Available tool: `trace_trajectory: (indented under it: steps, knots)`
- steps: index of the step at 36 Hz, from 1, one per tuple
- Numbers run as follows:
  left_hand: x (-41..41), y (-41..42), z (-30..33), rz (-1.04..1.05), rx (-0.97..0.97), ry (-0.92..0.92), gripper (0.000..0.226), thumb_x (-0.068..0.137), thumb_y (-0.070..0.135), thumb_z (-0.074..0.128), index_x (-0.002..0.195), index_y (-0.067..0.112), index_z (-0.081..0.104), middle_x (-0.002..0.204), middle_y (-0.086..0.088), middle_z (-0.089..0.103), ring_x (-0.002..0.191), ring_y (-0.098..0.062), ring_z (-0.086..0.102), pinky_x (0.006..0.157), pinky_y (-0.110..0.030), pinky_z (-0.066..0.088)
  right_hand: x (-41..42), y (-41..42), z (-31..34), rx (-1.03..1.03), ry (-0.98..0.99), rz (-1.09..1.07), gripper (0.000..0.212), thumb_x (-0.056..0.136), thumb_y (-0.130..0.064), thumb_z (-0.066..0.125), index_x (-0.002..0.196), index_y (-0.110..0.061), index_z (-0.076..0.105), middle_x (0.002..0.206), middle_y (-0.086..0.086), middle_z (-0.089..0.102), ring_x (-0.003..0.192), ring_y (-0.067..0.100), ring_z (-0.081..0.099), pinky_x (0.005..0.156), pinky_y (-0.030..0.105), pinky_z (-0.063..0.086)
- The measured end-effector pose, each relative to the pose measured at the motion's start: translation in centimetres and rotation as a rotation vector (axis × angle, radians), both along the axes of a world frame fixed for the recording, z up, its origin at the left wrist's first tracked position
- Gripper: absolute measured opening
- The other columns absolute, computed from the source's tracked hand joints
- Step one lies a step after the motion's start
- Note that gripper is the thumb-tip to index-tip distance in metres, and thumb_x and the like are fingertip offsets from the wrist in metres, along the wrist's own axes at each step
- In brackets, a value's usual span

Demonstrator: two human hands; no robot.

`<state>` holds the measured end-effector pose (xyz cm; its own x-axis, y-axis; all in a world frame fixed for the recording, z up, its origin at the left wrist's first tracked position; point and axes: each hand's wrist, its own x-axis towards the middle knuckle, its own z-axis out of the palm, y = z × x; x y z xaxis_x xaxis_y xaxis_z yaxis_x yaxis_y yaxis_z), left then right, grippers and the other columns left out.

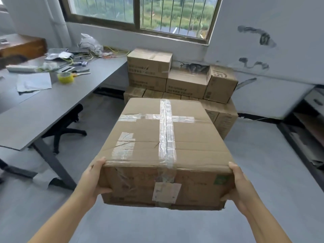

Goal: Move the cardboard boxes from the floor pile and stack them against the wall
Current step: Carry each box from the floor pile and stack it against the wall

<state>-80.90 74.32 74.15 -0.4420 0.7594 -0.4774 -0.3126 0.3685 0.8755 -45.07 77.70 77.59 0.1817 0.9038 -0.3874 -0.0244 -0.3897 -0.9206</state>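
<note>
I carry a large taped cardboard box (163, 141) in front of me, off the floor. My left hand (93, 179) grips its near left corner, thumb on the front face. My right hand (239, 185) grips its near right corner, fingers curled under the bottom edge. Straight ahead, a stack of cardboard boxes (185, 83) stands against the wall below the window, partly hidden behind the carried box. The tallest box (149, 63) sits at the stack's left; a tilted box (221, 84) rests at its right.
A grey desk (52, 111) with tape, papers and cables runs along the left, an office chair base (68, 130) beneath it. A dark shelf unit (308, 137) stands at the right. Grey floor lies between me and the stack.
</note>
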Motion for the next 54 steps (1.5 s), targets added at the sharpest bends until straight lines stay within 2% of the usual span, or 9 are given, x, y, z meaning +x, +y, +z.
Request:
trace_trajectory:
  steps: [10,19,24,32,37,40,44,49,54]
  knots:
    - [-0.7,15.7,1.5,-0.017,0.072,0.007,0.024,0.094,0.04,0.049,0.114,0.032,0.061,0.111,0.0,0.065,0.106,-0.023,0.058,0.08,-0.061,0.052,-1.2,16.0,1.0,0.028,0.03,0.011,0.02,0.099,-0.039,0.037,0.104,-0.032,0.056,0.099,0.002,0.065,0.091,0.021,0.059,0.068,0.048,0.047]
    - [-5.2,33.6,2.0,-0.034,0.128,-0.013,0.026,0.094,0.037,0.05,0.116,0.028,0.06,0.114,-0.002,0.064,0.106,-0.022,0.057,0.08,-0.06,0.052,-5.3,32.7,1.2,0.105,0.037,-0.039,0.027,0.097,-0.04,0.039,0.116,-0.033,0.058,0.106,0.002,0.067,0.097,0.024,0.061,0.067,0.051,0.046]
    - [-6.4,44.0,4.3,-0.051,0.135,-0.039,0.01,0.094,0.035,0.053,0.098,0.028,0.059,0.104,-0.003,0.063,0.095,-0.021,0.058,0.084,-0.061,0.051,-6.6,40.9,2.8,0.128,0.056,-0.065,0.025,0.098,-0.039,0.039,0.112,-0.032,0.059,0.105,0.005,0.067,0.096,0.026,0.061,0.068,0.051,0.047]
    - [-7.0,58.2,6.4,-0.115,0.191,0.018,0.033,0.092,0.036,0.052,0.123,0.026,0.059,0.116,0.002,0.062,0.106,-0.02,0.057,0.078,-0.057,0.055,-6.6,53.7,3.7,0.174,0.056,-0.145,0.033,0.096,-0.044,0.041,0.118,-0.028,0.06,0.109,0.009,0.068,0.095,0.03,0.062,0.064,0.046,0.044]
    - [-7.4,67.3,7.6,-0.105,0.263,0.029,0.032,0.093,0.035,0.052,0.123,0.027,0.059,0.115,0.004,0.06,0.1,-0.015,0.054,0.077,-0.057,0.055,-7.0,63.8,4.4,0.22,0.084,-0.132,0.031,0.093,-0.048,0.045,0.116,-0.033,0.059,0.11,0.005,0.067,0.096,0.029,0.062,0.071,0.066,0.046]
    - [-7.8,72.5,8.1,-0.106,0.284,0.018,0.035,0.093,0.039,0.052,0.126,0.029,0.058,0.121,0.002,0.06,0.105,-0.019,0.054,0.078,-0.061,0.054,-7.1,69.9,5.2,0.25,0.086,-0.135,0.034,0.094,-0.046,0.044,0.122,-0.03,0.057,0.111,0.004,0.066,0.096,0.027,0.062,0.063,0.05,0.05]
    - [-8.3,79.6,9.1,-0.105,0.308,0.011,0.034,0.094,0.041,0.049,0.125,0.029,0.057,0.117,-0.001,0.061,0.104,-0.022,0.056,0.075,-0.058,0.055,-7.8,77.1,6.4,0.293,0.094,-0.125,0.03,0.095,-0.042,0.043,0.119,-0.03,0.057,0.104,0.003,0.065,0.084,0.023,0.06,0.046,0.031,0.042]
    - [-9.5,87.6,9.5,-0.087,0.293,0.023,0.033,0.093,0.044,0.05,0.122,0.03,0.055,0.117,-0.001,0.058,0.103,-0.023,0.054,0.067,-0.051,0.055,-9.1,84.4,7.3,0.277,0.11,-0.137,0.031,0.094,-0.043,0.045,0.119,-0.027,0.056,0.103,0.005,0.063,0.084,0.023,0.06,0.043,0.028,0.041]
    - [-12.1,95.4,9.3,-0.133,0.251,0.058,0.019,0.092,0.047,0.05,0.106,0.035,0.057,0.12,-0.003,0.058,0.107,-0.027,0.052,0.069,-0.056,0.054,-11.1,90.2,5.9,0.226,0.094,-0.178,0.043,0.092,-0.047,0.048,0.13,-0.026,0.052,0.13,0.01,0.055,0.111,0.033,0.055,0.045,0.035,0.051]
